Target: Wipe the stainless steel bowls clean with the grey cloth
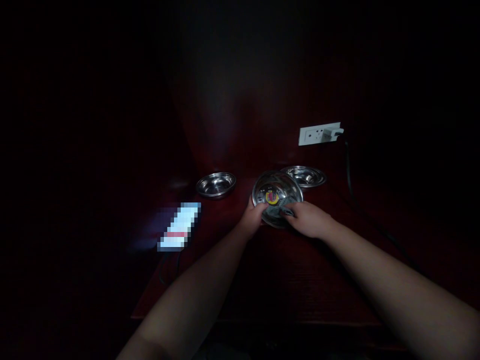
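Observation:
My left hand (253,218) grips the left rim of a shiny steel bowl (276,192), tilted toward me, with a yellow and red sticker inside. My right hand (308,219) presses a grey cloth (277,211) against the bowl's lower inside, fingers closed on it. Both hands work over a dark red wooden table (285,280) in a very dim room.
A second steel bowl (216,184) sits to the left, and a third (305,175) just behind the held one. A lit phone screen (179,226) with a cable lies at the left. On the wall, a white socket (318,133) has a plug and a black cord running down the right.

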Demonstrator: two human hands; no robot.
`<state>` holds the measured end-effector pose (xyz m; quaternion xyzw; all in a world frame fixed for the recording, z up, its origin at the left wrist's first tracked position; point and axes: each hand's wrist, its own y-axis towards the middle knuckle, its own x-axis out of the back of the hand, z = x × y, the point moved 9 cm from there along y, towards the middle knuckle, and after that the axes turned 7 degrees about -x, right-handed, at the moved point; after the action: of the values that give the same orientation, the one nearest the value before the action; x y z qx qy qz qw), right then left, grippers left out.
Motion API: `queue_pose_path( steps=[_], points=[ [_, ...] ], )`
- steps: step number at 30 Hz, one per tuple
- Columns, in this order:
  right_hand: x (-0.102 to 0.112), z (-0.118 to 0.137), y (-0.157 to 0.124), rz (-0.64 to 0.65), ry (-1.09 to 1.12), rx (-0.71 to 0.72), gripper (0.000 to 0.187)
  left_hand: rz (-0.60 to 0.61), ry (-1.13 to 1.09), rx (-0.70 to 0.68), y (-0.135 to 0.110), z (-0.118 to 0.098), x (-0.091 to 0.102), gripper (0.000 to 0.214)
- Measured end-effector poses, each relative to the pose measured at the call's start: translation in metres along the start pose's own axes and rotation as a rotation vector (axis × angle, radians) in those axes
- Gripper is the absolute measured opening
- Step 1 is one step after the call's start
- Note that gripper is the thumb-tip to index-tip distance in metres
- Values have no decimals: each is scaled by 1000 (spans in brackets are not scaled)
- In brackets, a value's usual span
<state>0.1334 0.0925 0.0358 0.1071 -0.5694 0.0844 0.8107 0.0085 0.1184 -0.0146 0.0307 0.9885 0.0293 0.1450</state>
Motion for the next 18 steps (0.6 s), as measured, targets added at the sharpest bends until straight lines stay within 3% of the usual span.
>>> queue_pose_path(
  steps=[3,7,13,18],
  points=[
    [-1,1,-1,31,24,3,30,10,-31,-1,0,0,-2,62],
    [-4,12,-3,94,216,82,30,7,-76,-12,-1,-2,-4,65],
    [-11,22,-4,158,535,196,31,-44,-85,-14,0,-1,0,47],
    [-12,23,-4,168,521,208,31,-41,-48,57,3,9,6,31]
  ],
)
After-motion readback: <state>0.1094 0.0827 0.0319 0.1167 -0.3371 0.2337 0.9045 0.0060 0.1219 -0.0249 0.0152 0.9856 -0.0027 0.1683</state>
